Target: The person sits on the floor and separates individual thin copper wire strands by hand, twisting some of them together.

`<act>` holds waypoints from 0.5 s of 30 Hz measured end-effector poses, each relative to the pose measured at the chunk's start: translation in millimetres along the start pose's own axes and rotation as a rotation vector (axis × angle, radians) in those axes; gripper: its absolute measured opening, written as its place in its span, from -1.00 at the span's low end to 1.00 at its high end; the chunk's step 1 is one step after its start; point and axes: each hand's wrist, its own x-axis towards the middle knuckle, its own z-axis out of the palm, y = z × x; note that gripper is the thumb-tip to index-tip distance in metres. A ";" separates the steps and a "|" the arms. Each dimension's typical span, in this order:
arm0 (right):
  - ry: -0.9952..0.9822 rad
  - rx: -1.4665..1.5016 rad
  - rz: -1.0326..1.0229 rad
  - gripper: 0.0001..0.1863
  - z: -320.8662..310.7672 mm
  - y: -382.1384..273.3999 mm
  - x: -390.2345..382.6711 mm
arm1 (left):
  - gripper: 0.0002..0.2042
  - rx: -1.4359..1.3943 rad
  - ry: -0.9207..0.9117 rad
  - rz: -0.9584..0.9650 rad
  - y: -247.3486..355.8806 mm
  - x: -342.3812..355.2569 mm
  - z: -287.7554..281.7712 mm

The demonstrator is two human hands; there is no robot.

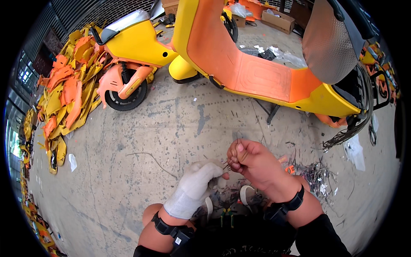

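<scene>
We work over a stained concrete floor (171, 124); a yellow-and-orange scooter (257, 73) fills the upper frame. At lower centre, our gloved left hand (195, 188) and bare right hand (250, 160) pinch a thin wire bundle (229, 165) between pressed fingertips. We judge it light, springy and sharp-ended; grip it near mid-length. A brown cardboard box (277, 20) sits at top centre; its labels are illegible.

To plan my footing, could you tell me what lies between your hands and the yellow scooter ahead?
In the head view, only bare concrete floor with thin wire scraps lies between the hands and the scooter.
</scene>
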 end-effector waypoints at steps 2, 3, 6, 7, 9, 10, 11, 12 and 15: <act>0.003 -0.103 -0.034 -0.74 1.4 -6.5 -0.1 | -0.83 0.054 0.051 0.014 5.0 -2.9 2.9; 0.009 -0.156 -0.051 -0.74 2.2 -9.2 -0.7 | -0.82 0.069 0.024 0.008 5.4 -1.6 1.3; 0.038 -0.205 -0.116 -0.74 3.0 -10.1 0.1 | -0.79 0.073 -0.048 -0.004 4.6 0.6 -1.8; 0.036 -0.252 -0.149 -0.75 1.4 -10.7 0.6 | -0.78 0.045 -0.069 -0.005 4.7 -0.3 -0.3; 0.032 -0.346 -0.214 -0.76 -2.4 -11.3 2.1 | -0.76 0.002 -0.108 -0.013 6.7 -1.5 2.3; 0.036 -0.377 -0.191 -0.77 -1.0 -12.4 0.9 | -0.75 -0.012 -0.127 -0.021 9.4 -1.8 3.8; 0.040 -0.407 -0.169 -0.78 2.6 -13.9 -1.4 | -0.74 -0.026 -0.146 -0.029 11.2 -2.0 4.8; 0.044 -0.437 -0.146 -0.79 4.9 -14.6 -2.8 | -0.74 -0.012 -0.137 -0.014 11.1 -1.4 5.7; 0.021 -0.582 -0.143 -0.79 5.6 -13.3 -2.7 | -0.74 0.030 -0.122 0.018 8.9 1.1 6.8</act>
